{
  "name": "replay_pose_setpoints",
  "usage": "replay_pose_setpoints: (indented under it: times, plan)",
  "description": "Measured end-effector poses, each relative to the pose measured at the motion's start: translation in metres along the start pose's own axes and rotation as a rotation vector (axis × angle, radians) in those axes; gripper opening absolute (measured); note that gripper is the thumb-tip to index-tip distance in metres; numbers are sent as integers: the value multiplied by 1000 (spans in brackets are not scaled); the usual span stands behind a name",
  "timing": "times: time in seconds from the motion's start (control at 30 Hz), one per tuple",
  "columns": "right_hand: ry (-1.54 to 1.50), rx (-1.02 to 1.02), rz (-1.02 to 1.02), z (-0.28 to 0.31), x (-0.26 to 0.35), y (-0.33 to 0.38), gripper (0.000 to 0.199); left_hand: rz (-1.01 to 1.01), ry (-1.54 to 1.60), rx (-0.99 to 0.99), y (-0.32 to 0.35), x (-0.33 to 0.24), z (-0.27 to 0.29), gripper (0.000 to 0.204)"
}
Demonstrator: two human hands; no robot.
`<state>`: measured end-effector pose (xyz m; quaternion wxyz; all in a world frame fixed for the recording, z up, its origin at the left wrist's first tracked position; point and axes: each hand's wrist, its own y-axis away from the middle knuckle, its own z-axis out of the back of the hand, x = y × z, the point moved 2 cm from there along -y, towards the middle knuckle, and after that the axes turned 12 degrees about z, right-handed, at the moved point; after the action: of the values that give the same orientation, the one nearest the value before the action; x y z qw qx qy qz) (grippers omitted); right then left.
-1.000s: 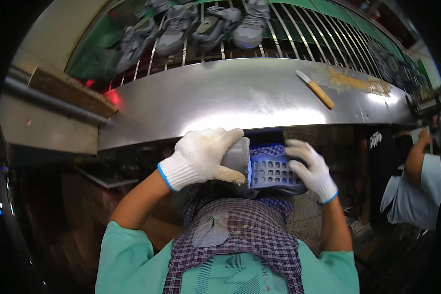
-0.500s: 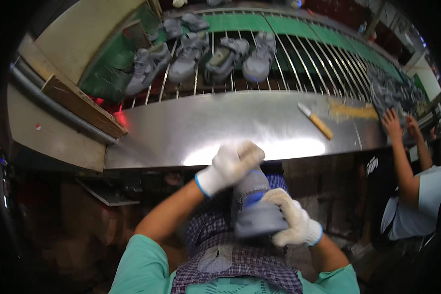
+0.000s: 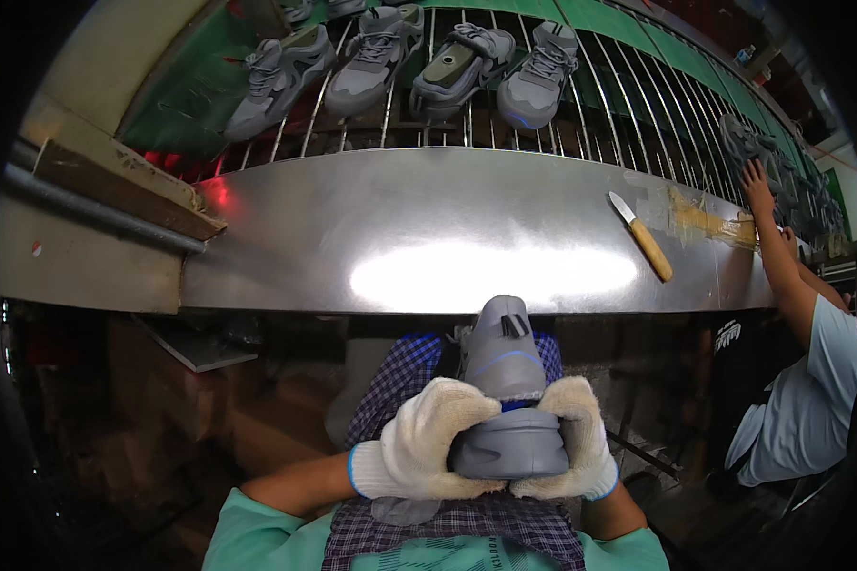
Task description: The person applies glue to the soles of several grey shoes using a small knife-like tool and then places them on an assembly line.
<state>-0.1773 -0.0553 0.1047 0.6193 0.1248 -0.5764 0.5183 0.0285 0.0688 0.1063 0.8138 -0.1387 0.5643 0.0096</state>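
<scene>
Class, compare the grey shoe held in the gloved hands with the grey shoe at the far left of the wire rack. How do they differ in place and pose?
The held shoe is clasped at its heel by the left hand and right hand, over the lap; the rack shoe lies untouched on the wire rack. The held shoe points straight away; the rack shoe lies slanted. Both are grey sneakers.

White knit gloves (blue cuffs) on left hand [image 3: 427,440], right hand [image 3: 573,440]; mint-green sleeves, checked apron.
</scene>
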Motion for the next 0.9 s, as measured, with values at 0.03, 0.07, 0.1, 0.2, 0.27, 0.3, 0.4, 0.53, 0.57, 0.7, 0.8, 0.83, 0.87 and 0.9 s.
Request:
replay_pose_setpoints:
  times: [0.03,0.07,0.1,0.2,0.27,0.3,0.4,0.53,0.57,0.7,0.8,0.83,0.87,0.9]
  plan:
    - [-16,-24,-33,2,-1,1,87,2,14,11,-2,3,-2,84]
    - [-16,-4,-49,5,-3,-3,87,5,19,9,-6,6,-2,85]
    - [-22,16,-81,8,-5,-4,87,22,30,13,-6,8,-3,86]
    - [-64,41,-128,12,-14,-9,89,99,79,38,-7,13,-3,85]
    - [-87,62,-137,16,-22,-17,91,145,114,51,-12,15,-2,82]
    - [-100,82,-151,18,-22,-21,92,124,100,-14,-16,13,-3,81]
    - [-155,100,-180,19,-28,-26,95,183,173,-40,-17,19,-4,80]
    - [-225,119,-228,22,-36,-33,96,283,211,-48,-24,21,-3,74]
    - [-244,147,-241,23,-37,-34,95,321,198,-57,-23,17,-3,72]
    - [-228,277,-207,31,-52,-40,91,341,161,28,-26,19,1,67]
    - [-179,179,-176,26,-53,-32,95,327,108,49,-27,19,0,69]
    - [-152,246,-193,29,-53,-34,97,365,45,162,-24,21,4,75]
    - [-122,311,-210,33,-51,-34,99,414,18,169,-22,20,7,86]
    - [-103,348,-275,35,-48,-30,99,463,-7,177,-20,20,11,98]
